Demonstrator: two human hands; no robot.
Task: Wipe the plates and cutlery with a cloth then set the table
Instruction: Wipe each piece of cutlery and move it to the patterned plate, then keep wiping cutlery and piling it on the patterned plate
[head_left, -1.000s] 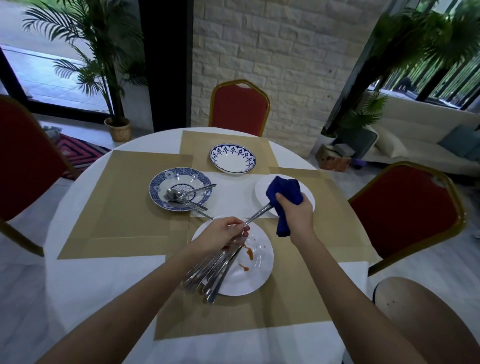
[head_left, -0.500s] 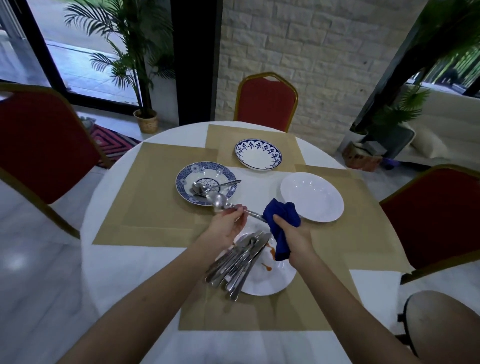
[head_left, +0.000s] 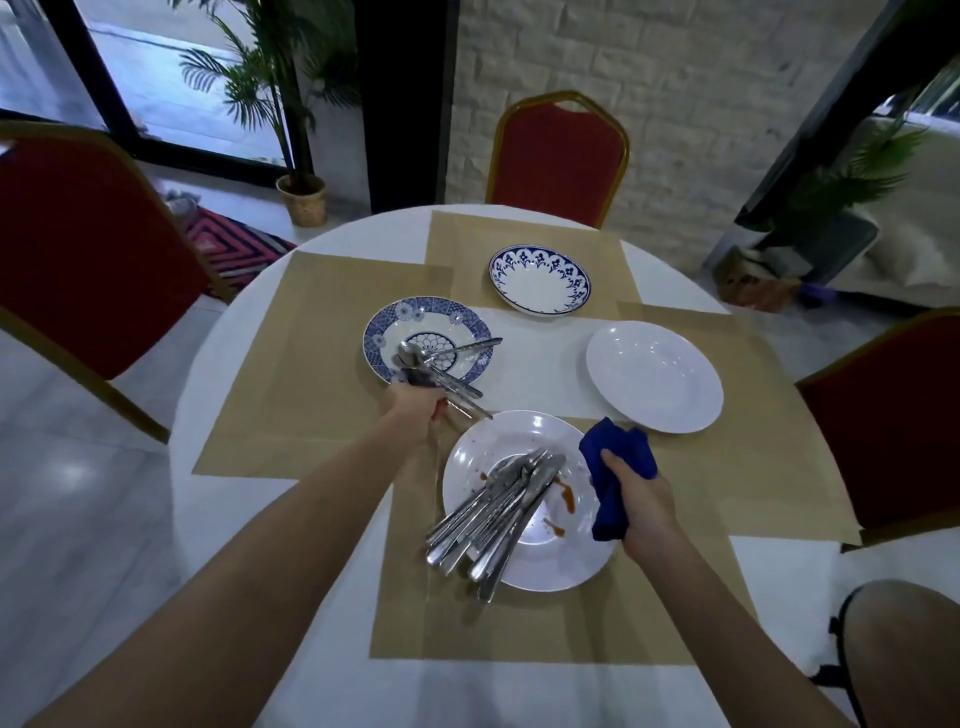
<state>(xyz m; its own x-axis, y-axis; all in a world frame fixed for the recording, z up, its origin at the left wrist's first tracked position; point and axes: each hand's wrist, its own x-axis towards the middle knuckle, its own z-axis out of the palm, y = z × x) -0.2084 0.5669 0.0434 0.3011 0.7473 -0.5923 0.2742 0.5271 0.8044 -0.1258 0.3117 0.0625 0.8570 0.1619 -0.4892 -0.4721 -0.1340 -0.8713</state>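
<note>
R hand (head_left: 644, 499) clenches blue cloth (head_left: 618, 457) beside our stained plate (head_left: 571, 566), unwiped cutlery (head_left: 498, 509) heaped on it. L hand (head_left: 415, 408), grasping wiped spoon (head_left: 470, 408), has now reached patterned plate (head_left: 379, 332) w/ clean pieces (head_left: 457, 351): we count one more item done, most remaining.

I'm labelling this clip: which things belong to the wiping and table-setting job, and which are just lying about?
Job: blue cloth, stained white plate, cutlery pile, patterned plate with spoons, blue-rimmed bowl, clean white plate.
Lying about: red chairs, potted palm, rug.
</note>
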